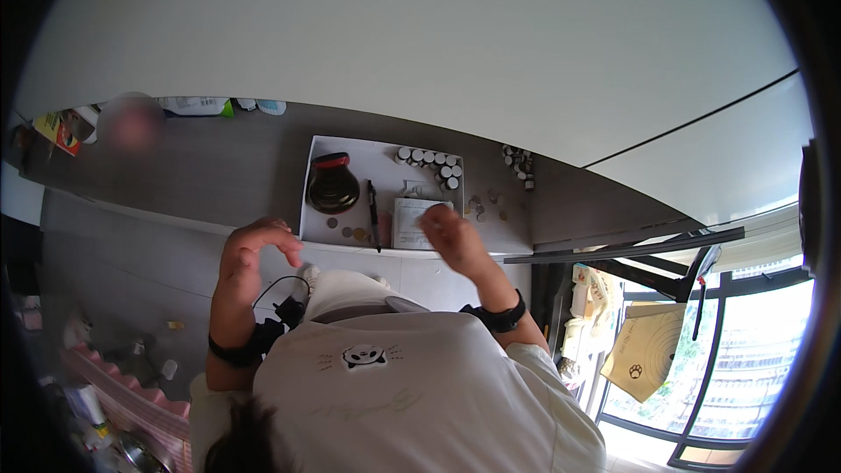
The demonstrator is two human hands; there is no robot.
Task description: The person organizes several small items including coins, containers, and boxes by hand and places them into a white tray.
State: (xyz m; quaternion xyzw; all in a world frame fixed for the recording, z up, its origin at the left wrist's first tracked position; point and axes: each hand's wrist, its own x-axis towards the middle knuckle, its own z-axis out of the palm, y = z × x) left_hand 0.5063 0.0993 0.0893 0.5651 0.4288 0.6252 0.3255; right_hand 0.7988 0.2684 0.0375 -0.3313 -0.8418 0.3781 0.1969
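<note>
A shallow white tray (303, 210) lies on the grey counter in front of me. My left hand (259, 249) hovers just off its near left corner, fingers loosely curved and apart, holding nothing that I can see. Above the right side of a printed paper sheet (406, 226) is my right hand (452, 236), its fingers blurred and bent inward; whether they hold anything I cannot tell. Left of the sheet lies a black pen (373, 213). A dark rounded container with a red rim (334, 184) fills the tray's left side. Several coins (346, 232) sit nearer the tray's front.
Several small white-capped bottles (428, 157) line the tray's back right; more bottles (520, 164) stand beyond it. Loose coins (481, 203) lie on the counter right of the tray. White cabinet fronts (407, 33) overhang the counter. Packages (197, 106) line the far left.
</note>
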